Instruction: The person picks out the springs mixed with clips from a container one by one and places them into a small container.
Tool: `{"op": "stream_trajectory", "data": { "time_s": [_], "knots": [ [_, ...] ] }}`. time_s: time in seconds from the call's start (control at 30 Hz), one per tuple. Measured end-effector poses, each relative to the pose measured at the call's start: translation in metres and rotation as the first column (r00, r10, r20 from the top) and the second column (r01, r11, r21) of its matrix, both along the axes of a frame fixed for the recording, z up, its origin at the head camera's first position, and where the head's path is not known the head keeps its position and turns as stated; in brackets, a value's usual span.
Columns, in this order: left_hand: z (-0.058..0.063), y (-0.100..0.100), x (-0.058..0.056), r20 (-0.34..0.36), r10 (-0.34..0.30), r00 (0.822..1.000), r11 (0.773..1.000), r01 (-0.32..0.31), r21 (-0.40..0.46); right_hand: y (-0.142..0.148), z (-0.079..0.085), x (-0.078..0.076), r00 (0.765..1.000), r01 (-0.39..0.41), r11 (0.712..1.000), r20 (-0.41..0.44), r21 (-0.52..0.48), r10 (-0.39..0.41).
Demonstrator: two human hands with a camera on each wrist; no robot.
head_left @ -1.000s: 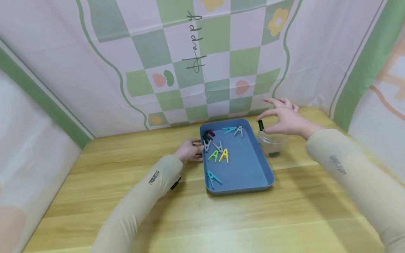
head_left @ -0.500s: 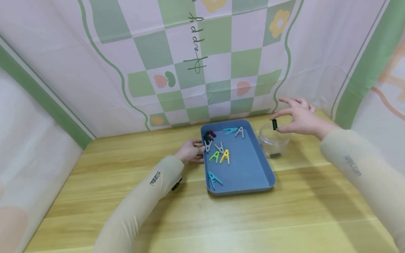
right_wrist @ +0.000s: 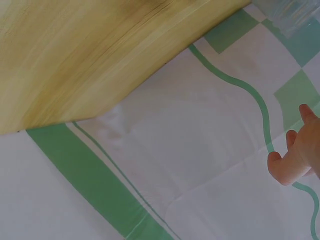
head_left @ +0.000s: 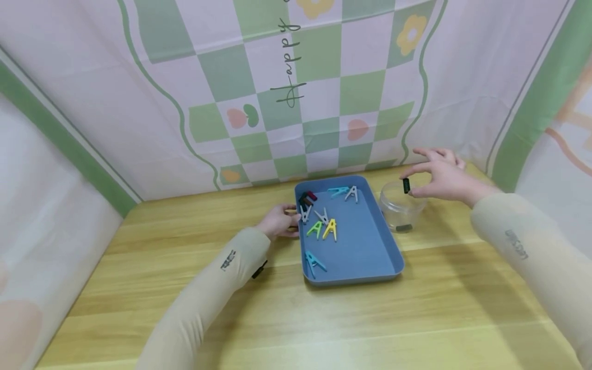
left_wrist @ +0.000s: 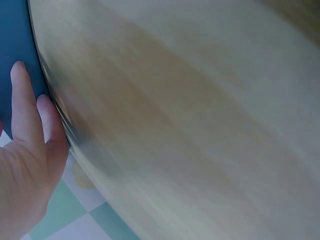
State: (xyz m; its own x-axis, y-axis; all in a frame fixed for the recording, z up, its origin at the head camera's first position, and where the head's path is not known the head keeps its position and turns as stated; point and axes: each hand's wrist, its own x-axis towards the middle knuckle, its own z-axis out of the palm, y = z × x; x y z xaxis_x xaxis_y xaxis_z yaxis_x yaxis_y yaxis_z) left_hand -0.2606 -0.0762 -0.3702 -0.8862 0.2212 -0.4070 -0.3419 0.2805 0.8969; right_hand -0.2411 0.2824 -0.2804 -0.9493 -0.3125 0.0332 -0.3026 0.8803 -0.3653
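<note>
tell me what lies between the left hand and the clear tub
In the head view, the blue tray, with several clips inside, lies between the left hand and the clear tub.

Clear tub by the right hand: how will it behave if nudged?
Probably light: the clear tub has see-through walls, likely plastic, and little shows inside beyond one small dark piece. Likely to slide rather than tip, since it stands upright on the table and looks squat. Might roll if knocked over, given its round shape.
</note>
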Motion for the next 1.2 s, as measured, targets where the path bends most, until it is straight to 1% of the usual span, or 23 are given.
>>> {"op": "stream_trajectory", "data": {
  "time_s": [0.2, 0.7, 1.03, 1.2],
  "knots": [
    [0.0024, -0.0002, 0.0018, -0.003, -0.006, 1.0, 1.0, 0.006, 0.004, 0.0007, -0.0009, -0.0012, 1.0, -0.001, 1.0, 0.0, 0.014, 0.001],
    [0.0023, -0.0001, 0.0017, -0.009, -0.005, 1.0, 1.0, 0.005, -0.002, 0.0021, -0.0035, -0.0034, 1.0, 0.005, 1.0, -0.004, 0.015, -0.005],
    [0.0027, -0.0005, 0.0019, 0.001, -0.004, 1.0, 1.0, 0.004, -0.004, -0.0007, -0.0009, -0.0039, 1.0, 0.01, 1.0, 0.006, 0.023, -0.01],
    [0.0033, -0.0002, 0.0019, -0.001, -0.007, 1.0, 1.0, 0.007, -0.005, -0.0035, 0.0023, -0.005, 1.0, 0.005, 1.0, -0.004, 0.025, -0.005]
  ]
}}
